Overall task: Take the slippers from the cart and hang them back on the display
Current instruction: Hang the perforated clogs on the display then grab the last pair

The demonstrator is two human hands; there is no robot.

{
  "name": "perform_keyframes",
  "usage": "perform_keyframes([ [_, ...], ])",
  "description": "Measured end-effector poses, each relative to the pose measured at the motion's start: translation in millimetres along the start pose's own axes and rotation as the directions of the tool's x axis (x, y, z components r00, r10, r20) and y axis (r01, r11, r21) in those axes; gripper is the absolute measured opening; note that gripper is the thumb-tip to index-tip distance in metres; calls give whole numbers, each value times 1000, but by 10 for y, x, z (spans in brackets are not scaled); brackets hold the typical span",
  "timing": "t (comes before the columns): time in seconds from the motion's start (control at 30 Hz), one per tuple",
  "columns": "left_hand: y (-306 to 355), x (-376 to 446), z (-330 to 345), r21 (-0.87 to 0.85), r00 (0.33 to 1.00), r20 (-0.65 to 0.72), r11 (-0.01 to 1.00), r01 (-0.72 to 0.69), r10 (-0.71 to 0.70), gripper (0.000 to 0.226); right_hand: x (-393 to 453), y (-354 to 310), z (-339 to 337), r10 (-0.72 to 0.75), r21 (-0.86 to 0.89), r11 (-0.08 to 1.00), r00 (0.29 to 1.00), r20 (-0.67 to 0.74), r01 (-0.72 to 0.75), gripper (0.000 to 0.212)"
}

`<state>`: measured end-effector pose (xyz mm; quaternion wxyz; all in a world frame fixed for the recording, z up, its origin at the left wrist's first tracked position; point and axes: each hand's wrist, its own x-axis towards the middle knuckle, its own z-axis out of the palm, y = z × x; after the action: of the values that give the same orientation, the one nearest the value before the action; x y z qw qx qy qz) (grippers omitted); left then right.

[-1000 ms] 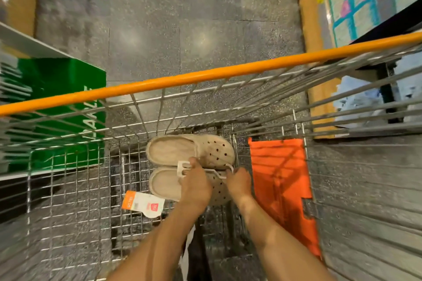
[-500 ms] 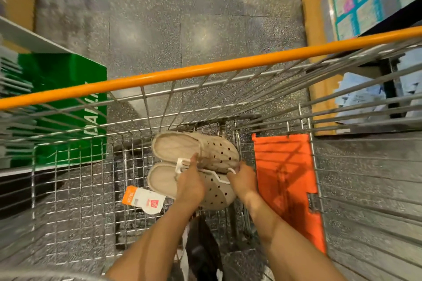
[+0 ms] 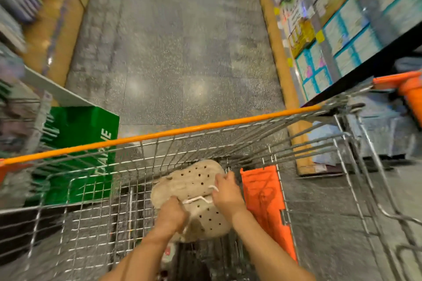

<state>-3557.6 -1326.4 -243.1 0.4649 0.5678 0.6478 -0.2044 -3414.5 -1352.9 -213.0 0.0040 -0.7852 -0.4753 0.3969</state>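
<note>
Gripping perforated beige foam slippers (image 3: 194, 186), both hands' fingers (image 3: 219, 181) curled on them, wire-mesh cart (image 3: 91, 201)

Single head-worn view, looking forward and steeply down into a wire cart (image 3: 296, 143) from close above its near end; beyond, shop floor (image 3: 182, 52) receding between blurred shelves (image 3: 342, 18), perhaps from head motion.

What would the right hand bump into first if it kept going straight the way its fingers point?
Probably the far wire wall of the metal shopping cart, below its orange top rail. The right hand grips the beige perforated slippers, fingers pointing forward and up. Depth is unclear.
</note>
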Motion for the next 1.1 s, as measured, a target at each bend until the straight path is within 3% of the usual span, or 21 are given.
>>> perform_keyframes([
  [0.17, 68, -567, -329, 71, 997, 60, 996, -51, 47, 23, -493, -448, -545, -142, -217, 968, 988, -65, 125, 28],
  [0.23, 149, -861, -510, 105, 993, 34, 988, -112, 109, 25, -729, -610, -772, -198, -279, 945, 977, -79, 169, 27],
  [0.3, 232, -1138, -695, 118, 981, -10, 974, -193, 195, 42, -960, -778, -1008, -230, -349, 919, 968, -97, 183, 27],
  [0.37, 287, -1422, -875, 145, 960, -60, 954, -262, 273, 37, -1188, -945, -1214, -271, -397, 895, 954, -127, 202, 27],
  [0.47, 324, -1791, -1166, 222, 885, -197, 898, -379, 422, 14, -1544, -1226, -1495, -337, -467, 853, 929, -154, 232, 26],
  [0.63, 319, -2466, -1623, 261, 699, -368, 790, -555, 613, 20, -2130, -1827, -1824, -464, -550, 779, 867, -181, 302, 24],
  [0.73, 153, -2785, -1875, 199, 640, -477, 783, -589, 602, 17, -2421, -2225, -1924, -601, -601, 692, 780, -172, 401, 5],
  [0.83, -98, -3091, -2103, 183, 569, -591, 782, -596, 572, 11, -2645, -2625, -1953, -729, -658, 583, 664, -165, 477, 37],
  [0.93, -405, -3354, -2298, 158, 535, -671, 804, -574, 513, 10, -2822, -3039, -1899, -844, -714, 424, 530, -88, 557, 21],
  [1.1, -1144, -3736, -2448, 186, 499, -772, 890, -417, 395, 14, -3116, -3681, -1613, -958, -710, 151, 278, 65, 688, 19],
])
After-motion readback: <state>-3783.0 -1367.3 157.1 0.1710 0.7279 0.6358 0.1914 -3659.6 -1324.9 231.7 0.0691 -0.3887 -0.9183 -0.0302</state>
